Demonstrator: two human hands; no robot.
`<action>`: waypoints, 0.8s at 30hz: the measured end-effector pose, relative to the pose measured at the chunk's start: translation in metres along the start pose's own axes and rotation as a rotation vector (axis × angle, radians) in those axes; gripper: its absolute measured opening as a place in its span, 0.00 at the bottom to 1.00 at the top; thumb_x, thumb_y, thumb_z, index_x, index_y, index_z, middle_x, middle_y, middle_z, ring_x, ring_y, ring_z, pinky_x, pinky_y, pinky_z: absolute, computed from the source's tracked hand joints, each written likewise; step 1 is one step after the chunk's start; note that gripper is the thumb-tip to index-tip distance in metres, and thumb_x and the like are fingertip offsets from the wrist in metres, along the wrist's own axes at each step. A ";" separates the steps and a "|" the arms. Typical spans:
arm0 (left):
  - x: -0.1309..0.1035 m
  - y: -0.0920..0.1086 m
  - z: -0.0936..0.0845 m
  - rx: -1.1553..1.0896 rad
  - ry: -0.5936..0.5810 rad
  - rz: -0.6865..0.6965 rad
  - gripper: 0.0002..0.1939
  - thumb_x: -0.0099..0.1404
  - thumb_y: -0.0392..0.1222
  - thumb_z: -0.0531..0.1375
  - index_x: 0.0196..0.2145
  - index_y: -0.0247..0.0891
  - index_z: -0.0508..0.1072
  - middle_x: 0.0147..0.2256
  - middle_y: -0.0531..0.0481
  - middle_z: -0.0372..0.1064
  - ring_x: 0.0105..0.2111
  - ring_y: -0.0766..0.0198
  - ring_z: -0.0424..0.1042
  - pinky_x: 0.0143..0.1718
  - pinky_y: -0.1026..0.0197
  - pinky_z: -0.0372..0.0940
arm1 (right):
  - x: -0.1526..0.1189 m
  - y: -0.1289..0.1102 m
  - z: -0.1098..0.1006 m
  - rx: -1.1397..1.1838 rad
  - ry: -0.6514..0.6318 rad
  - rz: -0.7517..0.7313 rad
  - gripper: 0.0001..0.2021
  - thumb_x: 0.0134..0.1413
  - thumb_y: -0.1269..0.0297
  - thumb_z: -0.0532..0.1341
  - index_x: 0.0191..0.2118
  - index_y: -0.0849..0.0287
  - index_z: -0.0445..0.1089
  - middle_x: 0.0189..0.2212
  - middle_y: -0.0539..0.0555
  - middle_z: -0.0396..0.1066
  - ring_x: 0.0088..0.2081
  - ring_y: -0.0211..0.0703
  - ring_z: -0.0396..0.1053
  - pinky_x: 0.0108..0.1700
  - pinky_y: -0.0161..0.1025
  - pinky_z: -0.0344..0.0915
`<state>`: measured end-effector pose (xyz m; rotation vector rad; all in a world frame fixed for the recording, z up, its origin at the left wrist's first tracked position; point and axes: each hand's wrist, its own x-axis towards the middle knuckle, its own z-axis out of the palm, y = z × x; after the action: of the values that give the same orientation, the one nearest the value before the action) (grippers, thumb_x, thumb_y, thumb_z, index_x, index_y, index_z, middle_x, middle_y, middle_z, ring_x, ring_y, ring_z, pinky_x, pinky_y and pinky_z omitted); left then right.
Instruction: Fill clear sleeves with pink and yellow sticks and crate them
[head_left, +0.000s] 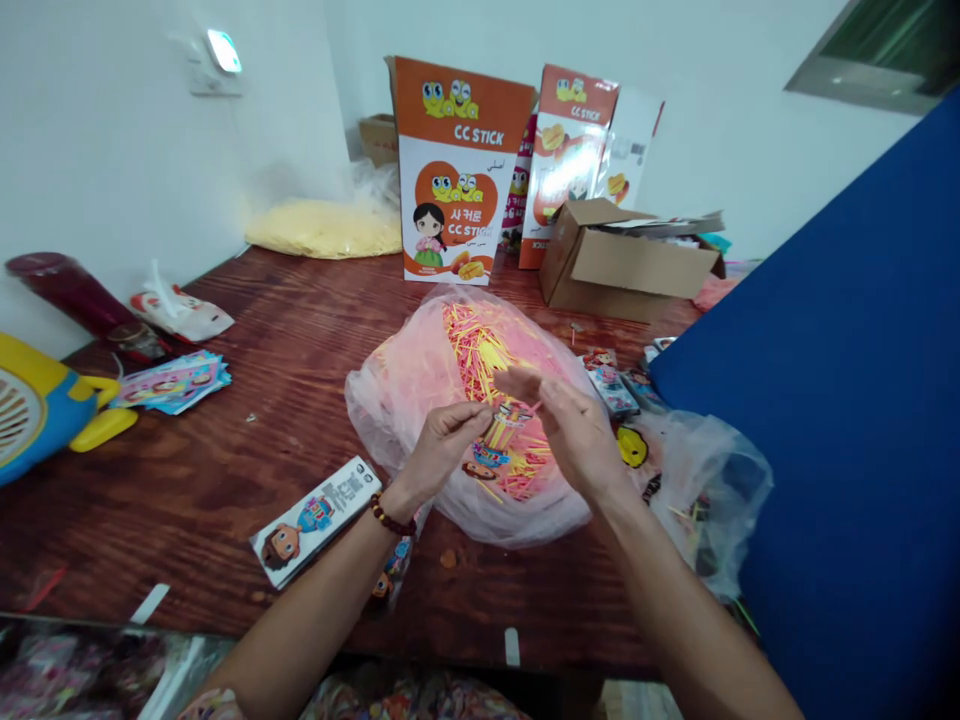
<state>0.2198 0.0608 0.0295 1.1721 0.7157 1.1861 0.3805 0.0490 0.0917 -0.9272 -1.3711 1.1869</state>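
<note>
Over a clear plastic bag (405, 375) full of pink and yellow sticks (480, 345), both hands are raised close together. My left hand (448, 448) pinches the upper edge of a small clear packet (491, 450) with a cartoon child printed on it and yellow sticks showing inside. On the other side of that packet, my right hand (568, 425) has its fingers bent, with a pink stick near the fingertips; its exact grip is blurred. A flat stack of printed packets (319, 520) lies to the left of my left forearm.
Tall CC Stick boxes (457, 170) and an open cardboard carton (630, 265) stand behind the bag. A blue panel (847, 400) borders the right side, near another plastic bag (720, 480). Blue-pink packets (176, 382) and a yellow-blue object (45, 410) lie left.
</note>
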 end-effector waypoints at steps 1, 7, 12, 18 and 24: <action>-0.001 0.002 -0.001 0.014 0.005 0.011 0.16 0.62 0.52 0.63 0.30 0.35 0.78 0.28 0.51 0.70 0.30 0.66 0.65 0.35 0.64 0.63 | 0.001 -0.006 0.001 0.030 0.022 -0.016 0.16 0.60 0.50 0.59 0.44 0.54 0.77 0.41 0.55 0.78 0.48 0.50 0.73 0.56 0.52 0.65; -0.009 0.022 -0.007 0.171 0.084 0.171 0.17 0.62 0.54 0.62 0.32 0.36 0.79 0.33 0.47 0.72 0.36 0.61 0.68 0.41 0.60 0.64 | 0.002 -0.034 0.002 0.076 0.278 -0.226 0.15 0.62 0.46 0.56 0.39 0.50 0.72 0.26 0.50 0.68 0.34 0.43 0.72 0.41 0.45 0.70; -0.012 0.025 -0.017 0.156 0.164 0.153 0.18 0.64 0.53 0.60 0.26 0.36 0.73 0.26 0.52 0.65 0.29 0.66 0.62 0.34 0.63 0.60 | -0.011 -0.002 0.006 0.057 0.234 -0.078 0.13 0.60 0.50 0.61 0.35 0.54 0.71 0.19 0.42 0.48 0.19 0.33 0.49 0.23 0.34 0.55; -0.032 0.019 -0.029 0.032 0.202 0.020 0.15 0.63 0.50 0.62 0.26 0.35 0.73 0.25 0.54 0.63 0.27 0.69 0.59 0.31 0.66 0.58 | -0.029 0.044 0.037 -0.095 0.053 0.135 0.12 0.47 0.55 0.69 0.32 0.57 0.72 0.19 0.42 0.50 0.20 0.31 0.47 0.22 0.33 0.46; -0.076 0.022 -0.051 -0.001 0.132 -0.238 0.15 0.55 0.46 0.70 0.38 0.36 0.79 0.34 0.50 0.74 0.33 0.66 0.69 0.38 0.64 0.64 | -0.038 0.064 0.071 0.079 0.043 0.310 0.16 0.47 0.52 0.68 0.24 0.57 0.67 0.15 0.41 0.48 0.17 0.30 0.42 0.20 0.33 0.40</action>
<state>0.1451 0.0030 0.0248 0.9836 0.9275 1.0693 0.3109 0.0143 0.0239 -1.1296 -1.1649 1.4342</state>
